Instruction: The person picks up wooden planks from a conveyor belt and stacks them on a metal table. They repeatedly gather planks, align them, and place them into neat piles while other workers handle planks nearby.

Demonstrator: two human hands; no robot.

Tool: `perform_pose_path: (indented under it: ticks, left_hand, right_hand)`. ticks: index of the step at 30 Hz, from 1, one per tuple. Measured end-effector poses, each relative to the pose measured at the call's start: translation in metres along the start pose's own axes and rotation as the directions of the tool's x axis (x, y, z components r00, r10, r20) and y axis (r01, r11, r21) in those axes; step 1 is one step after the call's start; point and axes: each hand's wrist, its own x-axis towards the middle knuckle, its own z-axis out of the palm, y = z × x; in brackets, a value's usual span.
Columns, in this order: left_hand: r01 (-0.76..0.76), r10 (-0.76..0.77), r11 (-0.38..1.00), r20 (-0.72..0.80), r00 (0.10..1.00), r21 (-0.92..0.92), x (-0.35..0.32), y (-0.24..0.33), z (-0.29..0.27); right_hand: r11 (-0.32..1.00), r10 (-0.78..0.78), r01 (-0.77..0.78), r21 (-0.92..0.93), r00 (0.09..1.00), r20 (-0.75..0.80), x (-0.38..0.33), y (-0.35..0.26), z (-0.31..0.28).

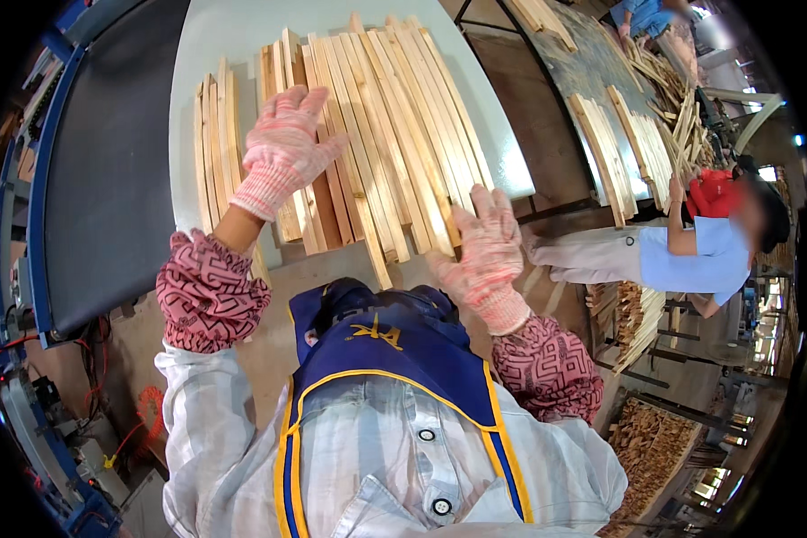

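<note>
A wide pile of pale wooden slats (386, 134) lies across a light grey table (215, 45) in front of me. My left hand (282, 148), in a pink-and-white knit glove, hovers over the left part of the pile with fingers spread, holding nothing. My right hand (484, 255), gloved the same way, rests with fingers apart on the near right ends of the slats. A smaller stack of slats (215, 148) lies to the left of the main pile.
A dark conveyor belt (108, 161) with a blue frame runs along the left. To the right, a person in a blue shirt (690, 255) leans over a second table with more slats (619, 143). Bundles of wood pieces (655, 439) lie lower right.
</note>
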Motion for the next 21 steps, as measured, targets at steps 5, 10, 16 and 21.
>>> perform_pose_path:
  ticks: [5, 10, 16, 21]
  left_hand:
    - [-0.303, 0.308, 0.951, -0.198, 0.931, 0.055, 0.06, 0.046, -0.006]
    - [-0.795, 0.777, 0.604, -0.183, 0.602, -0.048, 0.119, 0.047, -0.042]
    - [-0.441, 0.297, 0.773, -0.353, 0.887, -0.456, 0.061, 0.018, -0.131]
    - [0.075, -0.26, 0.862, -0.31, 0.914, -0.502, 0.006, -0.124, -0.11]
  right_hand:
    - [0.947, -0.031, 0.16, 0.278, 0.908, -0.418, 0.029, 0.018, -0.054]
    - [0.811, 0.007, 0.277, 0.515, 0.876, -0.482, 0.06, -0.003, -0.161]
    - [0.055, 0.025, 0.691, 0.721, 0.72, -0.693, 0.1, 0.065, -0.183]
    - [0.154, 0.266, -0.012, 0.988, 0.964, -0.03, 0.122, 0.133, -0.021]
